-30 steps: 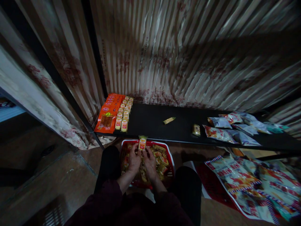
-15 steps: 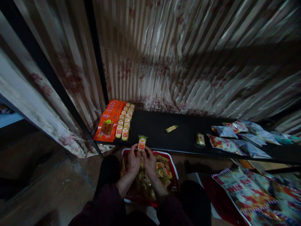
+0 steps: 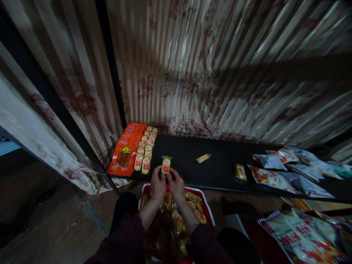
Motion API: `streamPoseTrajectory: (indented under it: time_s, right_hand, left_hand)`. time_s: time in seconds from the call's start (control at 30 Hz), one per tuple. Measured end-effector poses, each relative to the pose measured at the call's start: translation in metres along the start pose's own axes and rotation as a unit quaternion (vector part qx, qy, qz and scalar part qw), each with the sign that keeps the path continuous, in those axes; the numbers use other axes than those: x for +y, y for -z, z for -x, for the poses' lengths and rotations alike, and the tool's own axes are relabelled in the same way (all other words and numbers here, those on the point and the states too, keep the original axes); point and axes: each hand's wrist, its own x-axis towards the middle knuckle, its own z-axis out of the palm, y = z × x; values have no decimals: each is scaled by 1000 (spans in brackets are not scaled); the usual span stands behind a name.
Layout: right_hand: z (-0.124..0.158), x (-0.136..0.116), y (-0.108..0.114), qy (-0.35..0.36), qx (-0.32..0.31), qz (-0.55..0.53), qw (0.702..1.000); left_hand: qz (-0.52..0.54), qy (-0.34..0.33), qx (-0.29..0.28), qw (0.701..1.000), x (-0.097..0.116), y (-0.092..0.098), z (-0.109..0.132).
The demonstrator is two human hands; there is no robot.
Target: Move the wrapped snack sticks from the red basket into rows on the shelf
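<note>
A small wrapped snack pack [image 3: 166, 165] with a red and yellow label is pinched upright between my left hand [image 3: 158, 186] and my right hand [image 3: 176, 185], at the front edge of the black shelf [image 3: 178, 146]. Both sets of fingers are closed on its lower end. To its left, matching snack packs [image 3: 146, 164] stand in two rows beside a line of orange snack bags [image 3: 124, 157]. Below my wrists is a red basket with a white rim [image 3: 210, 212], holding many of the same packs.
Two single packs lie on the shelf: a slim one [image 3: 203, 158] in the middle and another [image 3: 240, 172] farther right. Chip-like bags [image 3: 272, 178] lie at the shelf's right end, with larger bags [image 3: 299, 234] below. A black post [image 3: 111, 62] and striped curtain [image 3: 187, 84] stand behind.
My hands, still holding the pack, have risen slightly relative to the shelf edge, so the pack now overlaps the shelf more. The view has tilted upward a little.
</note>
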Motion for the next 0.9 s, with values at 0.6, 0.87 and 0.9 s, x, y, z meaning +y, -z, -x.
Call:
streamPoseTrajectory:
  time_s: [0.6, 0.87, 0.9]
  right_hand:
    - [-73, 19, -24, 14, -6, 34, 999]
    - [-111, 25, -36, 23, 1, 20, 1000]
    - [-115, 24, -37, 21, 1, 19, 1000]
  left_hand:
    - [-101, 33, 39, 994, 13, -31, -60]
    - [-39, 81, 48, 995, 9, -51, -91]
    - [-37, 83, 49, 995, 9, -54, -95]
